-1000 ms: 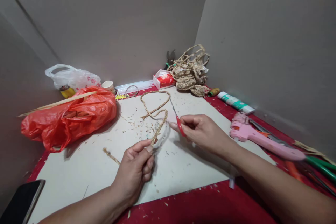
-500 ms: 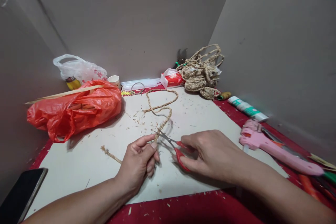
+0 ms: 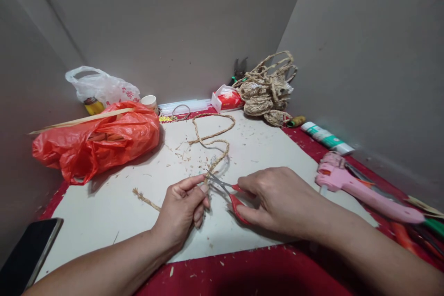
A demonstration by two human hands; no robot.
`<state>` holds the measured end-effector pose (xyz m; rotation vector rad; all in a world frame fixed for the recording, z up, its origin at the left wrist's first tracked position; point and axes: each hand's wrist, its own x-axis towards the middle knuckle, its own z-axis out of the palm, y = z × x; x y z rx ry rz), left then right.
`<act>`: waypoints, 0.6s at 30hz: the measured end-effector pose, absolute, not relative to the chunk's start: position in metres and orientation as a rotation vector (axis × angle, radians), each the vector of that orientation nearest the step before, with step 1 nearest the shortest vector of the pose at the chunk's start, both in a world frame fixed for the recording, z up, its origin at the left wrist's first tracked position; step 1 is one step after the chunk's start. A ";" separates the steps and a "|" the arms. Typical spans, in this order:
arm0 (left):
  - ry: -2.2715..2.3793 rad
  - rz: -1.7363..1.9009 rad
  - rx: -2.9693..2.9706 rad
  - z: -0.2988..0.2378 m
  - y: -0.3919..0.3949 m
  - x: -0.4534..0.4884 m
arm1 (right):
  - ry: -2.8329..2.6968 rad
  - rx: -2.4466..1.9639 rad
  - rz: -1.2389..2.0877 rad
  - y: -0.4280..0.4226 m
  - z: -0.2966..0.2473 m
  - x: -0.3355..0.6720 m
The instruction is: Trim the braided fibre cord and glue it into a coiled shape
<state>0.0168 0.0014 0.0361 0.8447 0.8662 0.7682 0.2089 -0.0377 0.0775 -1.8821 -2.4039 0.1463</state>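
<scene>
Between thumb and fingers, my left hand (image 3: 185, 203) pinches a braided straw rope (image 3: 222, 153) over the white sheet (image 3: 270, 148). The rope runs away from the hand in loose bends toward the back of the sheet. My right hand (image 3: 277, 199) grips red-handled scissors (image 3: 236, 208) with fingers in the loops. Their blades lie at the rope just beyond my left fingertips, slightly parted. A frayed piece of rope (image 3: 146, 200) sticks out to the left of my left hand, its other end hidden behind the hand.
A red plastic bag (image 3: 100, 145) lies at left, a phone (image 3: 31, 252) at near left. Coiled rope bundles (image 3: 258, 97), a tissue pack (image 3: 227, 99) and a paper cup (image 3: 149, 101) stand at the back. A pink glue gun (image 3: 367, 194) lies at right. Straw bits litter the sheet.
The scissor blades and both hands stay at nearly the same place on the rope. The whole view has shifted slightly.
</scene>
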 end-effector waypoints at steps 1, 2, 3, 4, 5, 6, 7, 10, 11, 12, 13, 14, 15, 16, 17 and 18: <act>0.866 0.770 0.840 0.036 0.001 0.017 | -2.411 -1.877 0.141 -0.038 0.077 0.209; 0.865 0.770 0.835 0.036 0.001 0.016 | -2.416 -1.876 0.136 -0.037 0.076 0.208; 0.866 0.771 0.831 0.037 0.001 0.016 | -2.422 -1.878 0.129 -0.037 0.075 0.208; 0.868 0.771 0.827 0.037 0.001 0.016 | -2.431 -1.879 0.124 -0.037 0.074 0.208; 0.871 0.773 0.824 0.037 0.001 0.016 | -2.441 -1.880 0.119 -0.036 0.073 0.208; 0.875 0.774 0.823 0.038 0.000 0.016 | -2.453 -1.880 0.117 -0.036 0.073 0.209; 0.880 0.774 0.823 0.038 0.000 0.016 | -2.466 -1.878 0.119 -0.035 0.072 0.209; 0.889 0.774 0.825 0.039 0.000 0.016 | -2.497 -1.855 0.141 -0.034 0.069 0.212; 0.892 0.774 0.825 0.040 0.001 0.017 | -2.502 -1.846 0.153 -0.034 0.069 0.213; 0.892 0.775 0.823 0.040 0.001 0.017 | -2.506 -1.833 0.166 -0.034 0.069 0.214; 0.890 0.777 0.821 0.039 0.001 0.017 | -2.507 -1.820 0.179 -0.034 0.068 0.214; 0.885 0.780 0.820 0.039 0.002 0.017 | -2.504 -1.813 0.188 -0.035 0.068 0.215; 0.879 0.781 0.819 0.039 0.002 0.017 | -2.495 -1.814 0.191 -0.035 0.069 0.216; 0.870 0.783 0.817 0.039 0.003 0.017 | -2.481 -1.825 0.189 -0.035 0.069 0.216; 0.859 0.783 0.815 0.038 0.003 0.017 | -2.462 -1.847 0.181 -0.035 0.070 0.217; 0.849 0.784 0.813 0.038 0.003 0.016 | -2.442 -1.873 0.171 -0.035 0.071 0.217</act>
